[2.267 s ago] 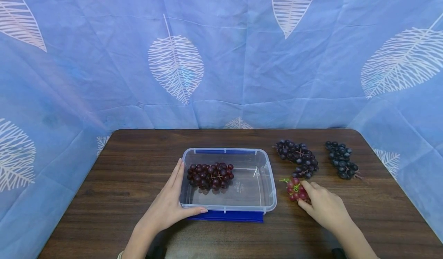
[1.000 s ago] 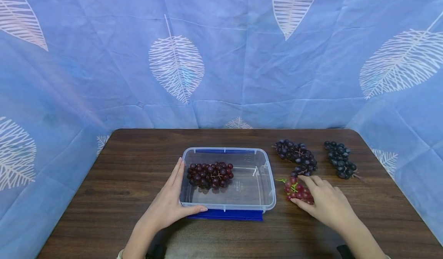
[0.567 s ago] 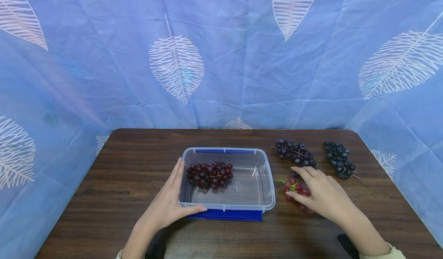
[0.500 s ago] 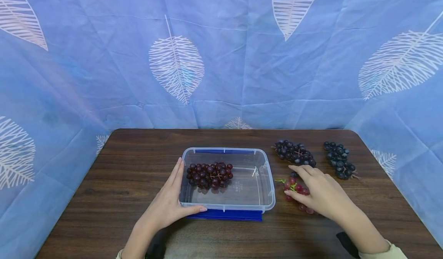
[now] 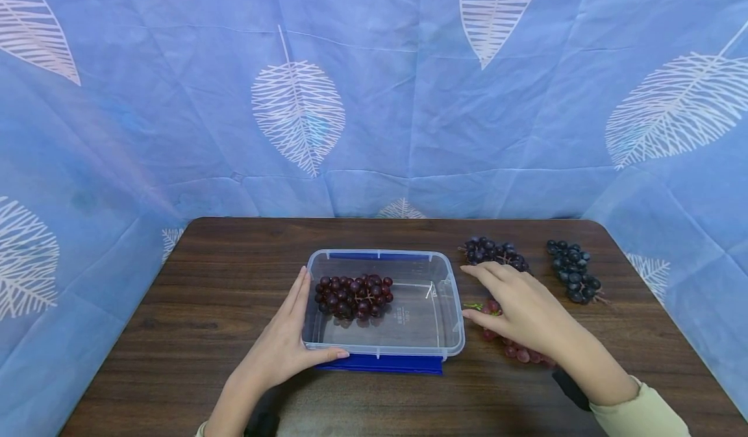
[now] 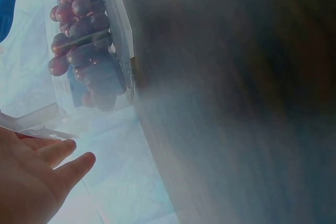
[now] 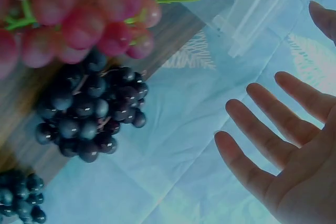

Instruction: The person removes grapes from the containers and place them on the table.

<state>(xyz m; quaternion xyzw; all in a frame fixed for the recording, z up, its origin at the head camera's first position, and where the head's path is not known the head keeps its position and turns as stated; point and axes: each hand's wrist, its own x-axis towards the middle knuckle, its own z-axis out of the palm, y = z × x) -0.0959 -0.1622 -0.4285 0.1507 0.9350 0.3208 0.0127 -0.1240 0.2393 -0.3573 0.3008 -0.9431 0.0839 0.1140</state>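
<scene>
A clear plastic food container with blue clip flaps stands on the table, holding a bunch of dark red grapes in its left half. My left hand rests against its left side, fingers straight, thumb along the front rim. Right of the container, my right hand hovers with spread fingers and nothing in it. Partly hidden below it lies a pinkish-red grape bunch with green stems. In the right wrist view, the red grapes are apart from the hand's fingers.
Behind the right hand lies a blackish-purple grape bunch, partly covered by it. Another dark bunch is farther right. The brown wooden table ends at a blue leaf-patterned cloth.
My right hand has let go of the red grapes and moved left and slightly away from me, toward the container. The bunch now lies on the table. My left hand has stayed put.
</scene>
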